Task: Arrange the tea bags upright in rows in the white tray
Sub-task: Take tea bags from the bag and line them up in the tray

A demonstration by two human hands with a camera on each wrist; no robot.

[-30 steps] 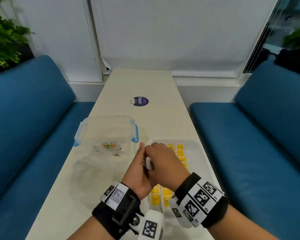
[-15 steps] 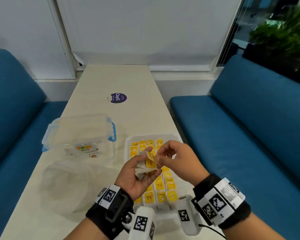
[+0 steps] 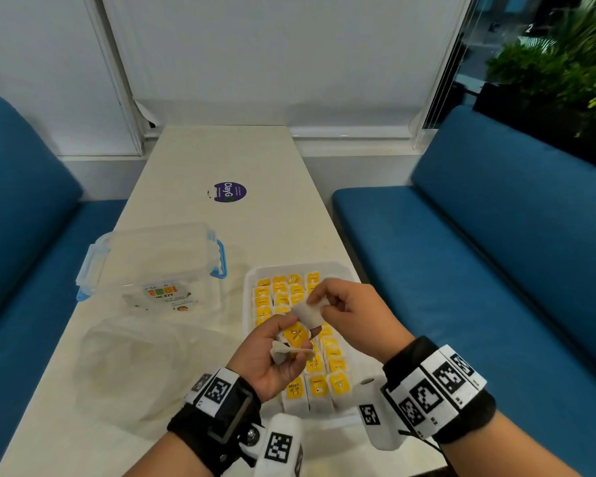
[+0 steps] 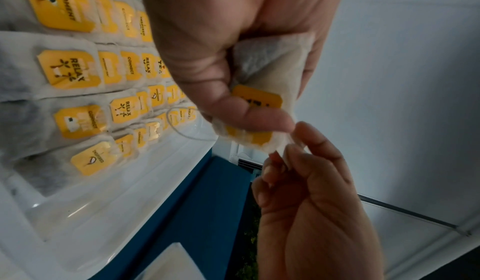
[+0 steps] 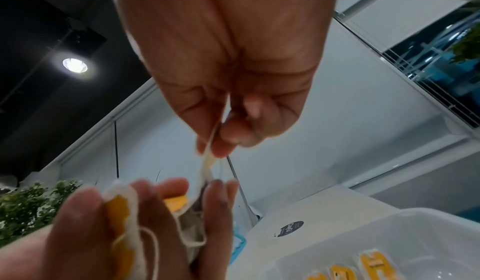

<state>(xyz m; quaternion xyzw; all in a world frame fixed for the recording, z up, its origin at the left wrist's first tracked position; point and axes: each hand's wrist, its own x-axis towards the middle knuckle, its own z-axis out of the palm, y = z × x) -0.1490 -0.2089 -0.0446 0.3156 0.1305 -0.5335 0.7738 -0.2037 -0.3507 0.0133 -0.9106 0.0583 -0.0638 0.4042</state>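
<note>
- Left hand [image 3: 272,356], palm up over the near half of the tray, fingers curled round a small bunch of white paper tea bags with yellow tags [image 3: 295,335].
- Right hand [image 3: 351,315], thumb and fingertips pinching the top edge of one white tea bag [image 3: 308,313], which still touches the left-hand bunch.
- Long pale table [image 3: 221,160] between blue bench seats [image 3: 496,253].
- White rectangular plastic tray [image 3: 250,280], near right on the table, already filled with overlapping rows of yellow-tagged bags [image 3: 319,387]; far right corner hidden by the right hand.
- Clear plastic box with blue clips [image 3: 152,259], left of the tray; crumpled clear bag [image 3: 128,359] nearer.
- Step: separating a single bag from the bunch, late in the task by the look of it.
- Next: free it cleanly, watch the loose string [image 4: 179,126], tag up, slot it into whatever gap remains.
</note>
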